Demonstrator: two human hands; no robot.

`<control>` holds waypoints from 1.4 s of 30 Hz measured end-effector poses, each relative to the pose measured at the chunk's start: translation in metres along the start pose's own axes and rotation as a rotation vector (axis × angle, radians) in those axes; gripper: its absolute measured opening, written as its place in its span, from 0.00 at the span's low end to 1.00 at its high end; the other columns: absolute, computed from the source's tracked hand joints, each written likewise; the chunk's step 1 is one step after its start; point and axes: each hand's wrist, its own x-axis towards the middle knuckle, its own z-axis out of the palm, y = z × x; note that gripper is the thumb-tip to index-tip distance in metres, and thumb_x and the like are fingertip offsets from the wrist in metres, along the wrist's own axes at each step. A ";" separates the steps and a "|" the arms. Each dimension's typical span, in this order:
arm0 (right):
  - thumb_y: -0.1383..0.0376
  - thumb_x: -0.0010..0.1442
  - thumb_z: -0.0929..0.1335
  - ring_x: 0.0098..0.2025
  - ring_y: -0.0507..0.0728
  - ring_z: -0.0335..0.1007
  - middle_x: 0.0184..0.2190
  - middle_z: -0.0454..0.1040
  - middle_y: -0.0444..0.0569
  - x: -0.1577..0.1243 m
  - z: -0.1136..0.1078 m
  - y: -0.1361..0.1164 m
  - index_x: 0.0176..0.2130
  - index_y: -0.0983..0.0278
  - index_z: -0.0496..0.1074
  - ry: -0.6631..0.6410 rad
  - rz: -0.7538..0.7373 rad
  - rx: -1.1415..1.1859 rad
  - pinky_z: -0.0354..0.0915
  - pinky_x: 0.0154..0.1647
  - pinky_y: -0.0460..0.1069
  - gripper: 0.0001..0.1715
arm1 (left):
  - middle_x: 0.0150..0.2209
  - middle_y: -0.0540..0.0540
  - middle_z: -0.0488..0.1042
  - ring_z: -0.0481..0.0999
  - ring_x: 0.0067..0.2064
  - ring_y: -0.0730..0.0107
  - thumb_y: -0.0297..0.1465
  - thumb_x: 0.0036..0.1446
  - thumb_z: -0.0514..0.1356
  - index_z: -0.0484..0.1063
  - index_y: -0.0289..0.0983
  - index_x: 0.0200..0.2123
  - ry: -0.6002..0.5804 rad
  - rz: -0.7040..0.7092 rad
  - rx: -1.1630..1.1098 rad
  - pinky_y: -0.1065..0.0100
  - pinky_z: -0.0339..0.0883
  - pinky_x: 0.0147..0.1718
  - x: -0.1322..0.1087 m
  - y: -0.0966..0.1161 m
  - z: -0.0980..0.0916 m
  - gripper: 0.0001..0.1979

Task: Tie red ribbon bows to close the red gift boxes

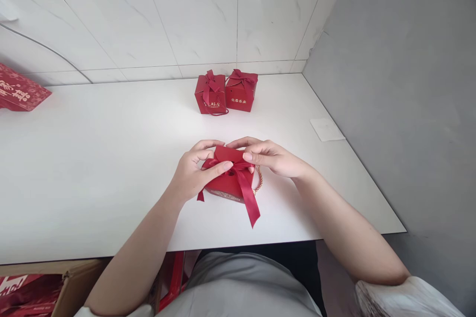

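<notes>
Left grip (189, 171) and right grip (273, 158) clasp the near box (225, 190) and its ribbon (248, 195); two boxes (238, 95) stand behind it

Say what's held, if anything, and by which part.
The front box, by its upper part, between left hand and right hand; thumbs at the ribbon. Whether the ribbon itself is pinched can't be told.

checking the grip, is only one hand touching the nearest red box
No, the left hand and the right hand both touch the nearest red box.
</notes>
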 end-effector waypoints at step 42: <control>0.53 0.65 0.69 0.46 0.55 0.74 0.51 0.74 0.48 0.002 -0.005 0.009 0.25 0.62 0.77 0.069 -0.002 0.013 0.68 0.53 0.53 0.21 | 0.41 0.47 0.78 0.77 0.41 0.66 0.37 0.62 0.60 0.75 0.38 0.21 0.126 0.246 0.319 0.65 0.72 0.40 0.000 -0.002 -0.001 0.17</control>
